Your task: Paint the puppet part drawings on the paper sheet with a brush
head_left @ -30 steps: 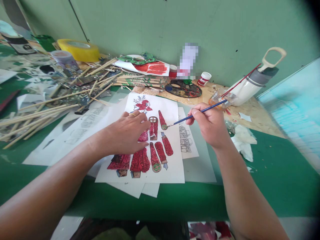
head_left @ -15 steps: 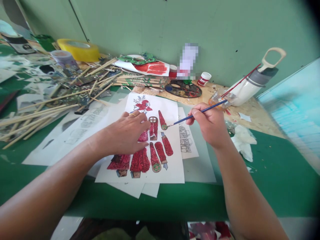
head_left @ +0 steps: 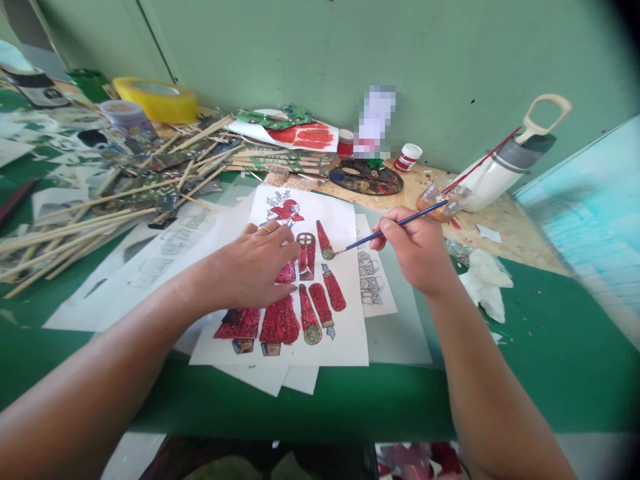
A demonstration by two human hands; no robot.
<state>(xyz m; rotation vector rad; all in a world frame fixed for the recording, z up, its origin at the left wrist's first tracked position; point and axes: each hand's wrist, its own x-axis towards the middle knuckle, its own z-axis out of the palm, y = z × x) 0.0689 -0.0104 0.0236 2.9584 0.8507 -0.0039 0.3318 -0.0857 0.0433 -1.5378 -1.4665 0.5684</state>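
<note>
A white sheet printed with red patterned costume pieces lies on the green table. My left hand, a ring on one finger, rests flat with fingers spread over the sheet's left part and hides some of the figures. My right hand is closed round a blue paintbrush. Its bristles touch the green round end of a narrow red piece at the sheet's upper right. Another long red piece with a green round end lies lower down.
Wooden sticks and printed papers lie to the left. Behind are yellow tape, a dark paint palette and a small paint jar. At right stand a cup with a red brush and a white bottle; crumpled tissue lies nearer.
My right hand has shifted very slightly left, and the brush's rear end with it. The brush tip stays on the same green round end; my left hand is still.
</note>
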